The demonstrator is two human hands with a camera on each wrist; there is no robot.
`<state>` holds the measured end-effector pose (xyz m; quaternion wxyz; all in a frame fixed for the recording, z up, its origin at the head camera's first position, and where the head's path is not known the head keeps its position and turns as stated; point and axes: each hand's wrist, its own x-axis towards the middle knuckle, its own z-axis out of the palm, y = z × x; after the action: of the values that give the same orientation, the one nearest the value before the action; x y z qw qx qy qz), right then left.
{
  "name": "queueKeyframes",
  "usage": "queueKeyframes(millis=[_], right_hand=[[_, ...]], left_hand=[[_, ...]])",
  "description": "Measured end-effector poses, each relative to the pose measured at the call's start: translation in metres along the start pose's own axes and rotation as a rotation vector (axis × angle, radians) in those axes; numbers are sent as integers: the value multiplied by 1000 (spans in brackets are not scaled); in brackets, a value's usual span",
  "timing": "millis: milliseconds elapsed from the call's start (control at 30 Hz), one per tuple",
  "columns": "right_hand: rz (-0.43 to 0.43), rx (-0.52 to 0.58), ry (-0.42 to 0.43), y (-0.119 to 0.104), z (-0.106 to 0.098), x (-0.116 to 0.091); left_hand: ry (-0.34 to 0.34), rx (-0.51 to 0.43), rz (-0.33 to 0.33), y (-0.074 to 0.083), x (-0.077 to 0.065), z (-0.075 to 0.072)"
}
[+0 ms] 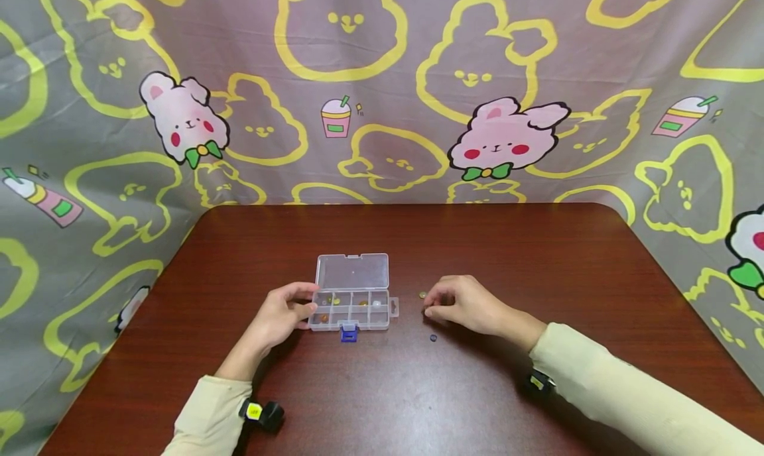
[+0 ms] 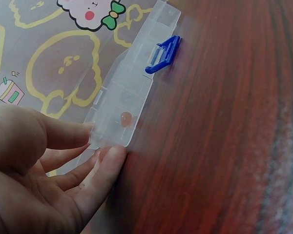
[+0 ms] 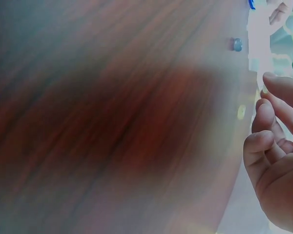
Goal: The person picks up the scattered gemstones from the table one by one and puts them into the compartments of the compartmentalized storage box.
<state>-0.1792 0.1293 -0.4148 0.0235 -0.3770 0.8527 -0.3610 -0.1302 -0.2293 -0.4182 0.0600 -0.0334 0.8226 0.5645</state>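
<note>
A clear plastic compartment box (image 1: 349,310) lies on the table with its lid (image 1: 352,272) raised at the back and a blue latch (image 1: 349,334) at the front. My left hand (image 1: 276,318) grips the box's left end between thumb and fingers. Orange, yellowish and whitish beads sit in several compartments. To the right of the box, my right hand (image 1: 462,303) is low over the table, thumb and forefinger tips together. A small pale bead seems pinched there, mostly hidden. A yellowish bead (image 1: 422,295) lies just beyond those fingertips, and a dark blue bead (image 1: 433,338) lies nearer me.
The brown wooden table (image 1: 382,403) has rounded far corners. A patterned cloth (image 1: 382,111) with rabbits and cups hangs behind it and along both sides. A hanging tab (image 1: 394,307) sticks out from the box's right end.
</note>
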Motion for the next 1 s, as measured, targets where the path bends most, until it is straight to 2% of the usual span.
queueKeyframes(millis=[200, 533, 1000], right_hand=[[-11, 9, 9, -4, 3, 6], [42, 68, -8, -16, 10, 18], [22, 101, 14, -29, 19, 32]], left_hand=[[-2, -4, 4, -1, 1, 0], [-5, -2, 7, -1, 0, -1], [-5, -10, 0, -1, 0, -1]])
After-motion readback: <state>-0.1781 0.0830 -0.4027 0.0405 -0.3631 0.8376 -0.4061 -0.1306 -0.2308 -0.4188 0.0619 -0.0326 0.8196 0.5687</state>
